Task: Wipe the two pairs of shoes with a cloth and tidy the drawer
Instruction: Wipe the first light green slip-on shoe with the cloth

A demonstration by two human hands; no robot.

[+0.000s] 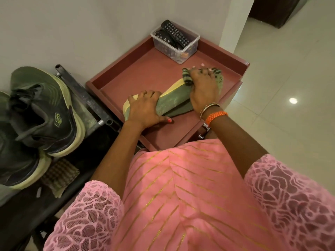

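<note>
Your left hand (143, 107) grips heel of green flat shoe (170, 101) lying on its side in open drawer (137, 73); right hand (203, 84) presses striped cloth (187, 77) on toe. Wiping step under way, likely. Next: flip shoe, wipe other side. Sneakers (41, 109) wait left; box of remotes (175, 40) at drawer back

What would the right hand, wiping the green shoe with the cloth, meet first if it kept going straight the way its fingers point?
Probably the clear plastic box of remotes: the right hand points up the tray toward it. Depth is uncertain; it could miss and reach the tray's rim instead.
</note>
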